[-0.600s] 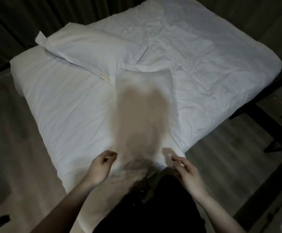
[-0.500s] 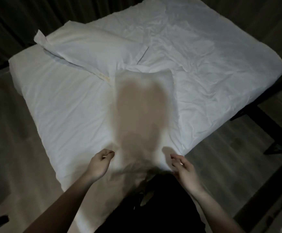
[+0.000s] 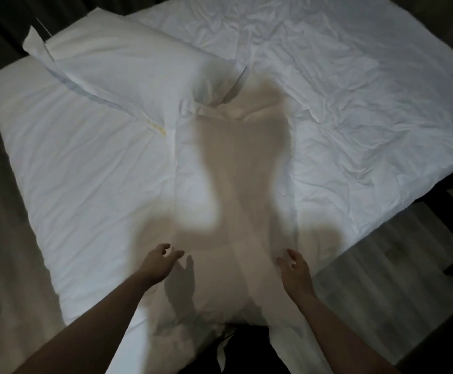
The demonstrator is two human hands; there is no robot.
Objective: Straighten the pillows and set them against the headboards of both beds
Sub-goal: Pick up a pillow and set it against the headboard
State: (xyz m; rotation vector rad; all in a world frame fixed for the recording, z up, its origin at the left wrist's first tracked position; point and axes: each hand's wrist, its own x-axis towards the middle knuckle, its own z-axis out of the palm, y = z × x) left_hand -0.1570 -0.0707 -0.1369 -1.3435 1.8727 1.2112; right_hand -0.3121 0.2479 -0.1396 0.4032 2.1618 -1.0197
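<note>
1. Head view: left hand (image 3: 157, 259) and right hand (image 3: 293, 266), fingers loosely spread and holding nothing, flank the near pillow (image 3: 233, 190) lying lengthwise on the bed (image 3: 85, 163).
2. A second pillow (image 3: 139, 68) lies askew beyond it.
3. Likely next: grasping the near pillow's sides to carry it headboardward.

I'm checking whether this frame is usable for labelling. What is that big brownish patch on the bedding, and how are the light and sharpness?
Head view: the patch is the person's own shadow across the near pillow, not a stain; light is dim, the room edges dark; wide-angle bending curves the bed; both hands, left hand and right hand, look soft, slightly blurred.
</note>
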